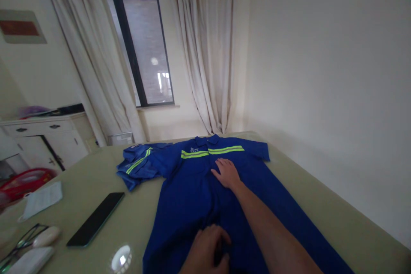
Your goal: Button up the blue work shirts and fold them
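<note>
A dark blue short-sleeved work garment (pixel 189 188) lies spread out along the table, collar at the far end, with yellow-green and grey reflective stripes across the chest. Its lower end runs out of view. My right hand (pixel 227 172) rests flat on its chest just below the stripes, fingers stretched out. Closer to me, my left hand (pixel 208 248) is over the middle of the garment, slightly blurred; its fingers are loosely curved, with a gap between thumb and forefinger. A second blue garment (pixel 138 162) with the same striping lies folded or bunched beside the left sleeve.
The pale green tabletop (pixel 135 218) carries a dark phone or tablet (pixel 96 219), eyeglasses (pixel 30 235), a pale computer mouse (pixel 47 236) and a light face mask (pixel 43 199) on the left. A red basket (pixel 27 182) stands beyond. The wall (pixel 337 115) borders the right side.
</note>
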Action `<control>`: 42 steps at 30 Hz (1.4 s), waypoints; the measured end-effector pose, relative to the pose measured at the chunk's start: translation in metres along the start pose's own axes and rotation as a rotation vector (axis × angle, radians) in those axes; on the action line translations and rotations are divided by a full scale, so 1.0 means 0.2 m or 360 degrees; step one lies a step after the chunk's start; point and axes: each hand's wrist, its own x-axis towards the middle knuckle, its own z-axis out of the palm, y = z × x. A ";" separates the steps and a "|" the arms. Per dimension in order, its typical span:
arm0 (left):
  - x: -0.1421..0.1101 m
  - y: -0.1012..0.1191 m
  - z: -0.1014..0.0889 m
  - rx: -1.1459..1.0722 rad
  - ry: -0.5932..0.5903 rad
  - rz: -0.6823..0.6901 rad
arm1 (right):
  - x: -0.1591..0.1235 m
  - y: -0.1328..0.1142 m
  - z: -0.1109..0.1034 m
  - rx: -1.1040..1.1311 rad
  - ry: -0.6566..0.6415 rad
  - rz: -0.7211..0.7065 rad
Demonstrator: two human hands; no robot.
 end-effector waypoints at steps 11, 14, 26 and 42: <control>0.17 -0.10 -0.13 -0.0794 -0.0108 0.0007 | -0.30 -0.16 -0.15 0.0347 0.0001 -0.0076; 0.16 -0.09 -0.10 -0.0727 -0.0094 -0.0004 | -0.49 -0.15 -0.15 0.0320 -0.0178 -0.0152; -0.13 0.11 -0.09 0.0047 -0.0049 -0.0210 | -0.63 -0.16 -0.10 0.0411 -0.0133 -0.0052; -0.17 0.00 0.04 -0.0719 0.0213 -0.0055 | -1.13 -0.38 -0.30 0.1130 -0.0223 -0.0003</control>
